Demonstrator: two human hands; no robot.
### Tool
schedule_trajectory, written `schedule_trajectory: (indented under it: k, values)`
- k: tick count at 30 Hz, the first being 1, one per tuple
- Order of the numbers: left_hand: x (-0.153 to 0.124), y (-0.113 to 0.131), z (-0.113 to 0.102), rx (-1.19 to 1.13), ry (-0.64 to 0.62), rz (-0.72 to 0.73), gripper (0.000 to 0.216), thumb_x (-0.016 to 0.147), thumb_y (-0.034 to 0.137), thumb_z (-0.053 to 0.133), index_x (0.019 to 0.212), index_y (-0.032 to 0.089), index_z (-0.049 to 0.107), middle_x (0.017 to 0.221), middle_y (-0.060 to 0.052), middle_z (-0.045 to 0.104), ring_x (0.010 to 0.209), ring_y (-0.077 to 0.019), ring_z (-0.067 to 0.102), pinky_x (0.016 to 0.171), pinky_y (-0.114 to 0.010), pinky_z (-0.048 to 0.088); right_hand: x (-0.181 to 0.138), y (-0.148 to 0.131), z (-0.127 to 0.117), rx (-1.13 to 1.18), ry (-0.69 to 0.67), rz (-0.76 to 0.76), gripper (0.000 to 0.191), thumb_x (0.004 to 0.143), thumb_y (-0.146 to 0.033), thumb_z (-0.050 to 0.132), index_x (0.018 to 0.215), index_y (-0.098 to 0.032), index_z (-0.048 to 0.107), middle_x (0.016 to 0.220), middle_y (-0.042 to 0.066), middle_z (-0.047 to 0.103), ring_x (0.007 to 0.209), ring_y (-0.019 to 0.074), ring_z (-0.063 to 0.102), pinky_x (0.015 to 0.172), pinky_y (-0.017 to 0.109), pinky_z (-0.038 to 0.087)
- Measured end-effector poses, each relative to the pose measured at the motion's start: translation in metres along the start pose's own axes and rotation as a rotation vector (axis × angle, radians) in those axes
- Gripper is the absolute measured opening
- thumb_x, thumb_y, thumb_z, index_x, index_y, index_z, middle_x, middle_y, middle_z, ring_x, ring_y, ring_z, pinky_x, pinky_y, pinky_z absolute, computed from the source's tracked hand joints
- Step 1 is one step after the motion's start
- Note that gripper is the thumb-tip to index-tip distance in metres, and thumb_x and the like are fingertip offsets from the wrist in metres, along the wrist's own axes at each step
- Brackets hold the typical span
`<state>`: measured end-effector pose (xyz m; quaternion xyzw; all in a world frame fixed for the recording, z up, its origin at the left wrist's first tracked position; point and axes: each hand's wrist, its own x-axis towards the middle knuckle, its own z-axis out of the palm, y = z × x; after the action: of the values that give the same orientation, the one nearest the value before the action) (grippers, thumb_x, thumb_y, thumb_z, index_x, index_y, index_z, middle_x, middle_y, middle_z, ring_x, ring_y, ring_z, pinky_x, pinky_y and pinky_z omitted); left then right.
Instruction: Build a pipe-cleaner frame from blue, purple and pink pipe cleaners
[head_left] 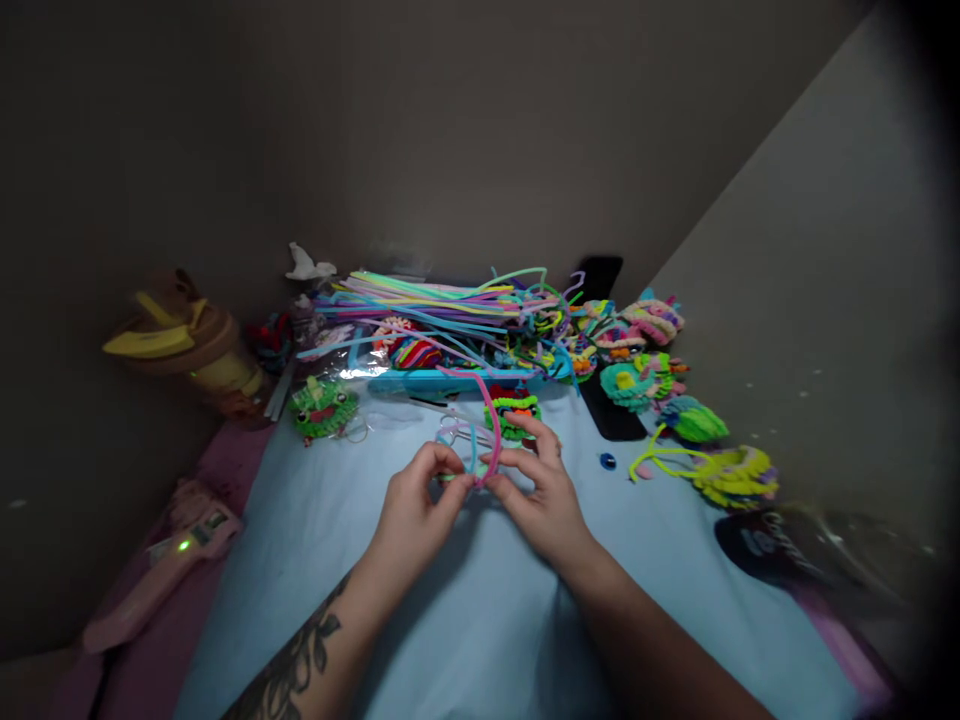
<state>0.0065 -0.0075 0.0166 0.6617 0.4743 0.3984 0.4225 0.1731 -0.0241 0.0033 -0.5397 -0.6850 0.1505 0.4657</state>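
Note:
My left hand (417, 505) and my right hand (541, 495) meet over a light blue table (322, 560), fingers pinched together on a pink pipe cleaner (491, 420). It arches up from the pinch toward the back. Light blue and lilac pipe cleaners (459, 436) lie bent just behind my left fingers. A green and red fuzzy piece (512, 411) lies right behind my right fingers.
A heap of long coloured pipe cleaners (427, 300) rests on a blue tray (420, 380) at the back. Finished fuzzy figures (645, 345) crowd the back right, a green frog-like one (324, 408) at left. A pink glue gun (161, 575) lies at the left edge, a blue bead (607, 461) at right.

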Motion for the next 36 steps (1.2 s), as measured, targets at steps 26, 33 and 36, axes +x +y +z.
schedule_trajectory:
  k: [26, 33, 36]
  values:
    - [-0.008, -0.001, 0.007, 0.259, 0.153, 0.146, 0.01, 0.079, 0.026, 0.06, 0.087, 0.019, 0.06, 0.084, -0.003, 0.066, 0.081, -0.0173, 0.06, 0.071, -0.027, 0.044, -0.001, -0.001, 0.015, 0.323, -0.001, 0.296, 0.022, 0.087, -0.033, 0.049, 0.07, -0.02, 0.052, 0.109, 0.007, 0.047, 0.104, 0.021, 0.049, 0.093, 0.036, 0.038]
    - [-0.007, 0.001, 0.008, 0.194, 0.152, 0.109, 0.008, 0.079, 0.026, 0.061, 0.076, 0.019, 0.058, 0.072, 0.001, 0.063, 0.07, -0.0137, 0.059, 0.067, -0.024, 0.044, -0.006, -0.008, 0.023, 0.387, -0.036, 0.337, 0.019, 0.085, -0.032, 0.052, 0.07, -0.02, 0.053, 0.109, 0.006, 0.047, 0.107, 0.0209, 0.049, 0.095, 0.037, 0.037]
    - [-0.005, 0.003, 0.004, 0.131, 0.131, 0.048, 0.01, 0.079, 0.026, 0.061, 0.074, 0.019, 0.056, 0.068, 0.002, 0.062, 0.065, -0.012, 0.058, 0.065, -0.022, 0.044, -0.005, -0.005, 0.021, 0.395, -0.032, 0.338, 0.017, 0.081, -0.032, 0.058, 0.069, -0.02, 0.056, 0.11, 0.006, 0.048, 0.109, 0.0218, 0.049, 0.096, 0.038, 0.037]
